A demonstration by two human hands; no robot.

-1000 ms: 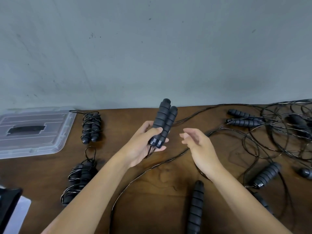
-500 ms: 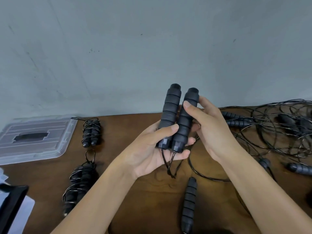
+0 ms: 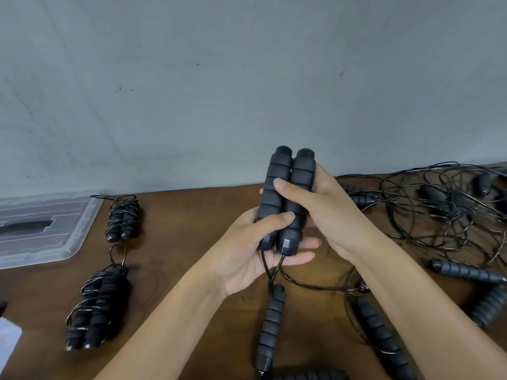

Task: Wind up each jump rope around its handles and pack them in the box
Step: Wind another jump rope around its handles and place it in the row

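Note:
Two black foam jump rope handles (image 3: 285, 187) stand upright side by side above the table's middle. My left hand (image 3: 247, 248) holds their lower ends, thumb across the front. My right hand (image 3: 326, 212) grips their middle from the right, thumb over the front. Their thin black cord (image 3: 307, 283) hangs from the bottom ends and runs right across the table. Two wound rope bundles lie at the left, one (image 3: 123, 218) near the wall and one (image 3: 96, 305) nearer me. The clear plastic box (image 3: 76, 234) with its lid on sits at the far left.
A tangle of unwound ropes (image 3: 444, 209) with several loose handles fills the right side of the brown table (image 3: 178, 264). Loose handles lie near me, one (image 3: 270, 327) in front and one (image 3: 381, 335) right of it. A grey wall rises behind the table.
My right hand came in from the right and closed on the two handles. Both hands lifted the handles and stood them more upright. The camera tilted slightly.

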